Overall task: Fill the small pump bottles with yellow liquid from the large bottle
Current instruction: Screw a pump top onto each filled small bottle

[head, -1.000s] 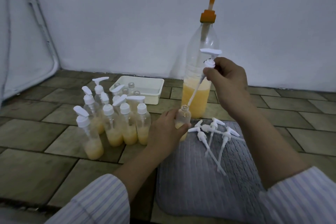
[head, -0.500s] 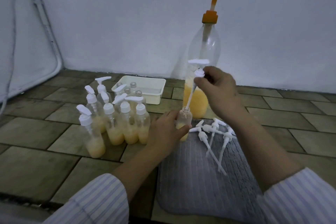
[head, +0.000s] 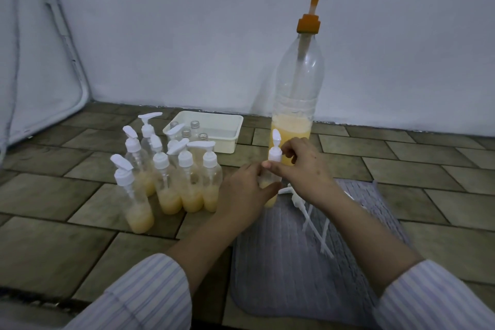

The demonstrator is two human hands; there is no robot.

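My left hand point(head: 245, 190) wraps a small clear bottle point(head: 270, 199) that holds some yellow liquid and stands upright at the near edge of a grey mat point(head: 289, 262). My right hand point(head: 302, 169) pinches the collar of a white pump top point(head: 275, 153) that sits on this bottle's neck. Right behind stands the large bottle point(head: 297, 104) with an orange pump, yellow liquid filling its lower part. Several capped small bottles point(head: 182, 182) with yellow liquid stand grouped to the left.
A white tray point(head: 230, 128) by the wall holds several open small bottles. Loose white pump tops point(head: 310, 211) lie on the mat under my right forearm. The floor is brown tile; a white wall runs behind and a pale curved panel stands at the left.
My right hand has lowered the pump top, sliding its tube down into the small bottle until the collar reached the neck. My left hand has kept its hold on the bottle.
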